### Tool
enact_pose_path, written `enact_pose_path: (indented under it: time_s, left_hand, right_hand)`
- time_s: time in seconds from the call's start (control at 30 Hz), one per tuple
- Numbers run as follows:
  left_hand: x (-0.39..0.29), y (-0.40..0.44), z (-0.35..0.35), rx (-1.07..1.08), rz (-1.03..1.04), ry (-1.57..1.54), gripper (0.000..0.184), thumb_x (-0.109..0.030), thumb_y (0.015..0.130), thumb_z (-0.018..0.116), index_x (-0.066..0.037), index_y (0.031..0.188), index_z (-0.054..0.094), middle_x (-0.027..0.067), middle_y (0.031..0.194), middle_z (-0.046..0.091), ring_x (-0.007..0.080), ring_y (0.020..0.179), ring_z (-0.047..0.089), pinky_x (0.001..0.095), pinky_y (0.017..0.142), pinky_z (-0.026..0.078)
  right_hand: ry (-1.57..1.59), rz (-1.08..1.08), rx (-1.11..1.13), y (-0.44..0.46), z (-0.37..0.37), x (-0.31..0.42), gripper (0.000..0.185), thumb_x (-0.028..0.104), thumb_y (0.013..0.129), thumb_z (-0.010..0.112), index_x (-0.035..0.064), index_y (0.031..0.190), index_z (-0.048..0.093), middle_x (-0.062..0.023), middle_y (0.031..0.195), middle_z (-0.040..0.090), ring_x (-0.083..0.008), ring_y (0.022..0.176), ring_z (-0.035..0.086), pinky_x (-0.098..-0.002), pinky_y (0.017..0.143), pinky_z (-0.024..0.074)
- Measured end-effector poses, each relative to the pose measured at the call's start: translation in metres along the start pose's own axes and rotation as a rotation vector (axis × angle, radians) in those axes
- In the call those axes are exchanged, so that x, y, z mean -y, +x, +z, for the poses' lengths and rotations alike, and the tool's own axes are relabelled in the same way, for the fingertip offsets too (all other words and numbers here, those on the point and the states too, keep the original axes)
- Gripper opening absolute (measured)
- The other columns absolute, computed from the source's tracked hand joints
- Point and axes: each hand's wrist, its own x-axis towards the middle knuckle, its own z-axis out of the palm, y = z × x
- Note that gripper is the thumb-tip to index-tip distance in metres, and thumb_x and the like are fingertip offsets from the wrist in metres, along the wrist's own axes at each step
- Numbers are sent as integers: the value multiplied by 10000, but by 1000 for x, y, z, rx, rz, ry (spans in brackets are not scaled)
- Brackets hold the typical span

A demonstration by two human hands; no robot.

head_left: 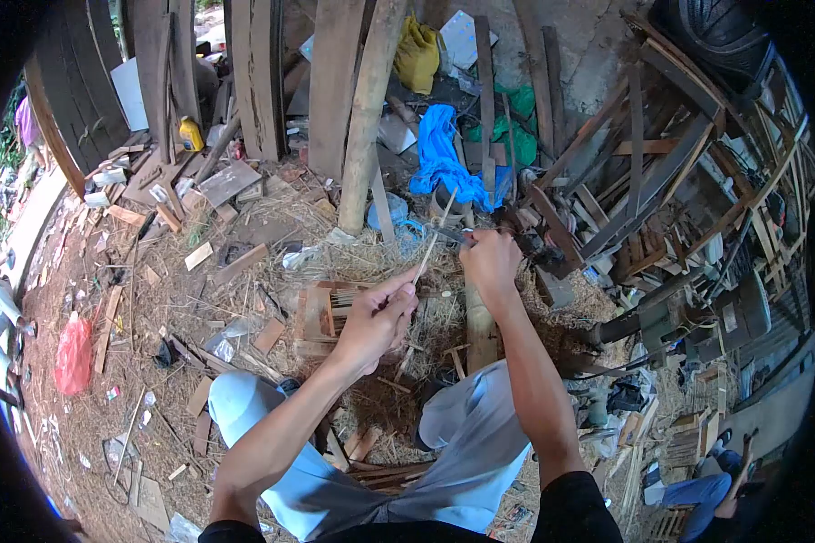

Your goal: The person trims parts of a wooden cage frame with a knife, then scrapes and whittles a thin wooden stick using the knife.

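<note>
My left hand (378,323) is closed around the lower end of a thin, pale wooden stick (433,242), which slants up and to the right. Just right of the stick, my right hand (492,262) grips the handle of a knife (451,235). Its dark blade points left and lies against or very near the stick. Both hands are held above my knees. Below them is a small slatted wooden piece (317,312) on the littered ground, and a thick pole (481,330) lies beneath my right forearm.
An upright post (369,118) stands ahead, beside a blue plastic bag (436,149). Wooden frames and sticks (643,172) are piled at the right. A red bag (72,355) lies at the left. Another person's legs (697,491) show at the lower right.
</note>
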Motion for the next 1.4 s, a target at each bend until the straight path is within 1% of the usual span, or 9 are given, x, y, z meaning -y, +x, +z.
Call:
enact_pose_path:
  time_s: [0.27, 0.33, 0.4, 0.5, 0.63, 0.8, 1.03, 1.23, 1.4]
  left_hand:
    - [3, 1, -1, 30, -4, 55, 343, -175, 955, 463, -107, 1290, 485, -45, 673, 428, 24, 462, 328, 193, 381, 271]
    - [3, -7, 3, 41, -28, 87, 342, -179, 954, 464, -105, 1287, 489, -49, 665, 425, 27, 458, 327, 195, 380, 275]
    - [3, -17, 11, 217, 31, 156, 339, -161, 950, 462, -100, 1282, 492, -52, 654, 422, 28, 446, 328, 196, 378, 280]
    - [3, -7, 2, 137, 12, 15, 341, -126, 937, 464, -97, 1274, 496, -49, 649, 425, 27, 438, 341, 196, 376, 284]
    - [3, 7, -7, -12, 15, -58, 330, -89, 924, 460, -71, 1251, 505, -20, 684, 446, 31, 427, 354, 199, 368, 285]
    - [5, 5, -4, -136, 29, -32, 263, -130, 934, 468, -46, 1174, 539, -9, 696, 463, 40, 419, 367, 204, 356, 266]
    - [-9, -2, 0, -52, -7, 11, 205, -211, 948, 462, -59, 1063, 538, -36, 672, 407, 20, 434, 316, 181, 340, 227]
    - [-12, -4, -1, 53, -14, -36, 346, -167, 954, 435, -105, 1293, 468, -52, 680, 353, 10, 438, 268, 166, 346, 196]
    - [-7, 1, 2, -3, -71, -56, 358, -154, 955, 428, -114, 1310, 446, -44, 686, 362, 14, 447, 266, 167, 352, 193]
  right_hand:
    - [-72, 92, -50, 17, 13, -25, 172, 214, 702, 643, 89, 805, 700, -222, 801, 644, -387, 750, 633, -455, 702, 515]
    - [-16, 342, -15, 29, 19, -45, 234, 252, 730, 634, 43, 824, 684, -241, 829, 639, -392, 794, 631, -459, 730, 511]
    - [11, 367, -41, 32, 15, -62, 266, 270, 738, 630, 20, 815, 677, -247, 845, 637, -397, 802, 629, -461, 728, 511]
    - [41, 437, -123, 25, 31, -79, 315, 306, 750, 622, -6, 757, 670, -237, 793, 642, -391, 756, 636, -453, 697, 515]
    - [327, 118, -28, 5, 26, -35, 246, 262, 739, 614, 30, 674, 664, -225, 614, 602, -374, 617, 622, -450, 620, 509]
    - [247, -357, 72, -43, 27, 33, 185, 209, 752, 583, 70, 659, 662, -197, 626, 614, -355, 576, 617, -436, 579, 504]
    - [157, -322, -4, -31, 12, 38, 134, 180, 746, 580, 90, 722, 678, -193, 629, 621, -347, 593, 632, -440, 565, 508]
    - [129, -143, -184, 2, 12, 10, 136, 165, 738, 584, 83, 702, 687, -195, 640, 624, -353, 594, 631, -425, 579, 517]
    - [79, -202, -27, -12, -1, 14, 132, 164, 712, 587, 79, 704, 688, -198, 632, 621, -350, 600, 633, -435, 591, 517]
